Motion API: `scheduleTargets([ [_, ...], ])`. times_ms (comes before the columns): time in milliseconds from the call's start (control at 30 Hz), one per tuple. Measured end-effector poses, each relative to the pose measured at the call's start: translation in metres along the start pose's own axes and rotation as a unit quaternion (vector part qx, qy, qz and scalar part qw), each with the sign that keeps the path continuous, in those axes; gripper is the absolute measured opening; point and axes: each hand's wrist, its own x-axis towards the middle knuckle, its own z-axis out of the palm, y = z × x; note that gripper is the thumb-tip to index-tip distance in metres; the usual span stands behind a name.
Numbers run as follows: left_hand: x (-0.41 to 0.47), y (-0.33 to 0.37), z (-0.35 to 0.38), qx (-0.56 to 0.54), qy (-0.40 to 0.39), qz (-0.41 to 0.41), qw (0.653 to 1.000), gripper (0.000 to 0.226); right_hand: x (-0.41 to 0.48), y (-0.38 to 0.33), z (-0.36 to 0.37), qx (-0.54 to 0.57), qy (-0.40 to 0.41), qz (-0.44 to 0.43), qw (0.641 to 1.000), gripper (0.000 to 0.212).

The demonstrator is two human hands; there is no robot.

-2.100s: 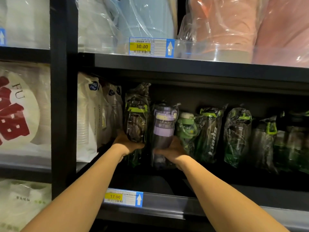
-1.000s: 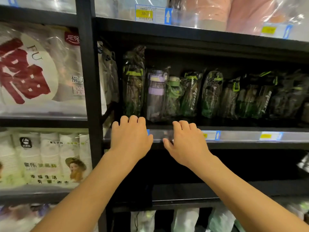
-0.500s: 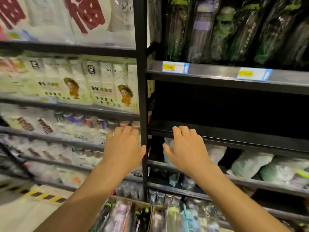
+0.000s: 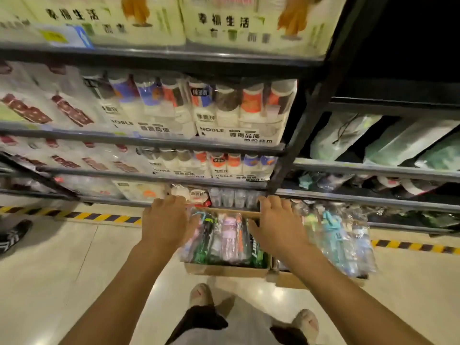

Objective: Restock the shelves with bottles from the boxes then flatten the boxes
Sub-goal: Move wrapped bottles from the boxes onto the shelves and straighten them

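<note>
Two empty hands over a box of wrapped bottles on the floor.

The left hand (image 4: 165, 222) and right hand (image 4: 278, 225) hang with fingers loose and spread, gripping nothing, above the bottles (image 4: 229, 237), which are packed tight in the box (image 4: 224, 270) at the foot of the shelves (image 4: 149, 143). The film wrap looks slick, so a bottle may slide from a light grip, and the tight packing could drag a neighbour out with it. Just beside the box on the right, a second box (image 4: 291, 282) holds bottles that lean past its rim; a brush from the right arm might spill them. The lowest shelf rail (image 4: 373, 199) juts near the box's far edge and may catch knuckles on the lift. A shoe (image 4: 12, 235) stands well apart at the left.
</note>
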Motion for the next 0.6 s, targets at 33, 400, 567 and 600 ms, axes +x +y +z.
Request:
scheduleTargets([
  [33,0.007,-0.013,0.014,-0.002,-0.027,-0.003,1.0,0.051,0.006,-0.012,0.02,0.003,-0.022,0.01,1.0,0.067],
  [400,0.116,-0.087,0.222,-0.057,-0.228,-0.021,0.972,0.049,0.113,-0.055,0.223,0.042,-0.173,0.093,0.98,0.065],
  [567,0.192,-0.108,0.348,-0.114,-0.24,-0.052,0.963,0.058,0.191,-0.05,0.342,0.072,-0.2,0.122,0.969,0.078],
  [600,0.205,-0.112,0.373,-0.115,-0.239,-0.062,0.962,0.067,0.206,-0.048,0.367,0.076,-0.202,0.133,0.967,0.081],
])
